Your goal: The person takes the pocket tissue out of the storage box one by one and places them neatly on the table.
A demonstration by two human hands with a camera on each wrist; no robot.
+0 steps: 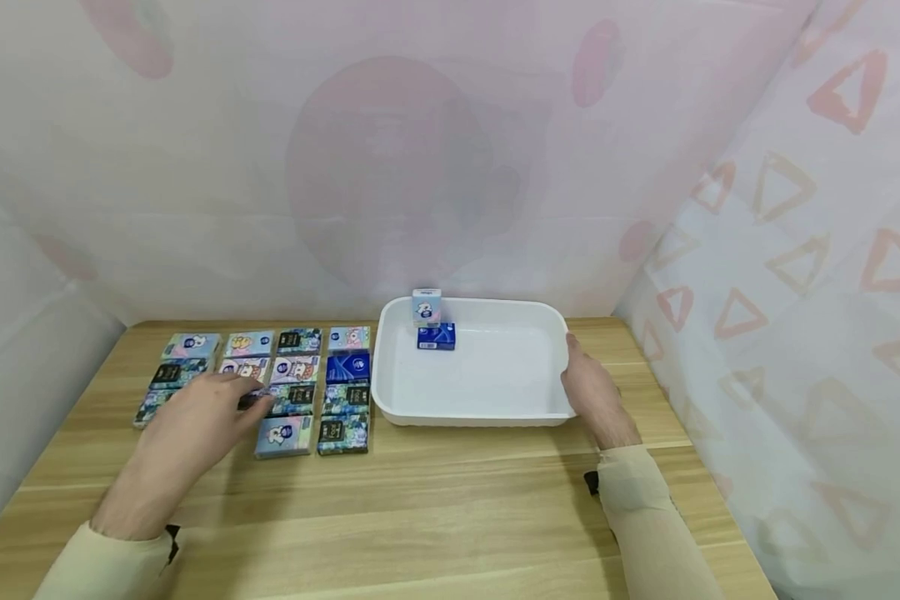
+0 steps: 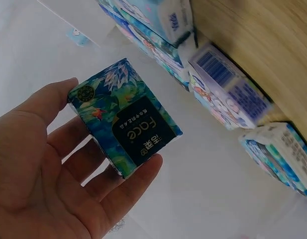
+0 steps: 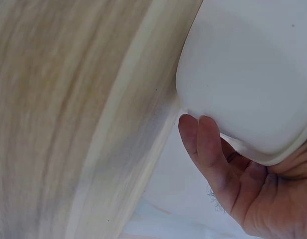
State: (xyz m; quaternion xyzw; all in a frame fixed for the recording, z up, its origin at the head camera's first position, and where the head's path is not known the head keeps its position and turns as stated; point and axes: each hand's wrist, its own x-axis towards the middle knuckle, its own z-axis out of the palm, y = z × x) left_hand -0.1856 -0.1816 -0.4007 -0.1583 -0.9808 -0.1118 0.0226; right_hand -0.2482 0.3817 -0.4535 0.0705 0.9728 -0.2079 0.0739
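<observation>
My left hand (image 1: pixel 202 421) is over the left part of the pack rows. Its thumb and fingers hold a dark blue-green tissue pack (image 2: pixel 126 117) by the edges, with the "Face" label facing the left wrist camera. On the right, my right hand (image 1: pixel 592 387) grips the right end of a white plastic tray (image 1: pixel 510 371), fingertips against the outer wall. Inside the tray, a light blue pack (image 1: pixel 426 308) leans upright at the back left, and a dark blue pack (image 1: pixel 437 337) is just in front of it.
Several tissue packs lie in rows left of the tray, among them a blue pack (image 1: pixel 348 367), a floral pack (image 1: pixel 342 434) and a pastel pack (image 1: pixel 283 437). My left arm hides part of the rows. Behind the wooden table (image 1: pixel 420 517) hangs a pale printed backdrop (image 1: pixel 390 167).
</observation>
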